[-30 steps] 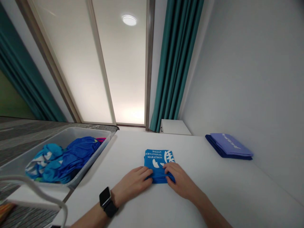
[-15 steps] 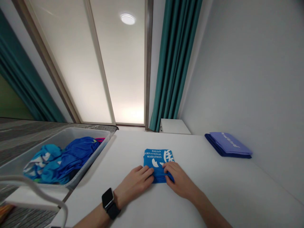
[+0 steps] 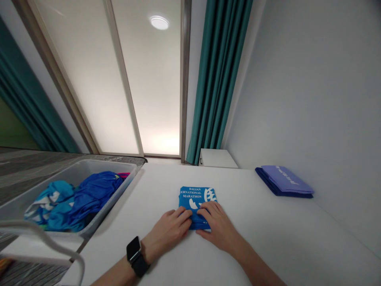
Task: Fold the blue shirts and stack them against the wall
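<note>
Datum: the folded bright-blue cloth item with white lettering [image 3: 197, 216] lies flat on the white, smooth-topped surface [image 3: 258, 230], in front of the person. 12 o'clock is directly away from the person.

Edges: the item's far edge and upper side edges are exposed; its near corners are partly covered by the hands. White surface extends from the far edge to the surface's 12 o'clock border, and also toward 3 o'clock. The surface's left border slants toward 7 o'clock.

Orientation: the lettering reads upright, tops toward 12 o'clock. The outline is nearly square; the long axis cannot be determined.

Left hand [image 3: 171, 228]: at 8 o'clock, fingers bent, tips on the near left corner. Whether it pinches the cloth cannot be determined. A black square-faced wristwatch [image 3: 137, 256] is on this wrist.

Right hand [image 3: 218, 226]: at 4 o'clock, fingers on top of the cloth, thumb apart from them at the near edge.

At 9 o'clock: a translucent plastic tub [image 3: 86, 169] containing crumpled royal-blue fabric [image 3: 95, 192]. Between 2 and 3 o'clock: a folded purple cloth [image 3: 287, 178] on a folded navy cloth [image 3: 266, 178].
</note>
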{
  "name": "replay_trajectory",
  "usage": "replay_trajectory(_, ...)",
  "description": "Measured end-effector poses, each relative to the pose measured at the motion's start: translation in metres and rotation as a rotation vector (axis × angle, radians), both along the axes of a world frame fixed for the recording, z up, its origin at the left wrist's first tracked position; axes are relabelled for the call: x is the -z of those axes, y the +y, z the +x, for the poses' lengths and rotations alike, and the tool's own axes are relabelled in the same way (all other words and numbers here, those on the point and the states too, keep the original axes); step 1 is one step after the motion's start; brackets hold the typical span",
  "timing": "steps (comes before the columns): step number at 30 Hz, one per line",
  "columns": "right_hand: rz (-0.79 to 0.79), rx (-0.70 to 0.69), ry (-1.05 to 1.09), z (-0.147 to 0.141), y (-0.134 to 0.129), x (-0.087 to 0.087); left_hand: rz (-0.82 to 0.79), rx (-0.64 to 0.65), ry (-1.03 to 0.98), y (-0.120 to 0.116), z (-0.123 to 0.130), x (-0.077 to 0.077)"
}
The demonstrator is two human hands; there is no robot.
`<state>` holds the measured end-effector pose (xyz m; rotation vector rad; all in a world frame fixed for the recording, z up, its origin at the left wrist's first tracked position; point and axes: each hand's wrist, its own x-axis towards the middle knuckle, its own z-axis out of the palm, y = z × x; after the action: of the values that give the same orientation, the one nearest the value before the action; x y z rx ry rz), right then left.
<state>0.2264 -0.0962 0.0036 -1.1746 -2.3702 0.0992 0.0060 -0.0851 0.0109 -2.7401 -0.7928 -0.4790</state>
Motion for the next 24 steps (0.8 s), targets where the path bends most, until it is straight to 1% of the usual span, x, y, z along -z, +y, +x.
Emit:
replay_trajectory(6, 0.008, 0.029, -0.055, -0.006, 0.002, 0.000, -0.005, 0.025, 0.018, 0.000, -0.001, 0.001)
replay_trajectory(10, 0.003, 0.042, -0.075, -0.007, 0.003, 0.001, -0.020, 0.033, 0.004, -0.002, -0.002, -0.001)
replay_trajectory(16, -0.043, -0.017, -0.050, 0.000, 0.001, -0.003, -0.094, 0.024, 0.004, -0.005, -0.005, -0.008)
replay_trajectory(20, -0.065, -0.064, -0.004, 0.006, -0.002, -0.006, -0.168, 0.048, -0.055, -0.003, -0.011, -0.012)
replay_trajectory(24, -0.078, -0.096, -0.003, 0.011, -0.003, -0.005, -0.193, 0.068, -0.029, -0.001, -0.016, -0.013)
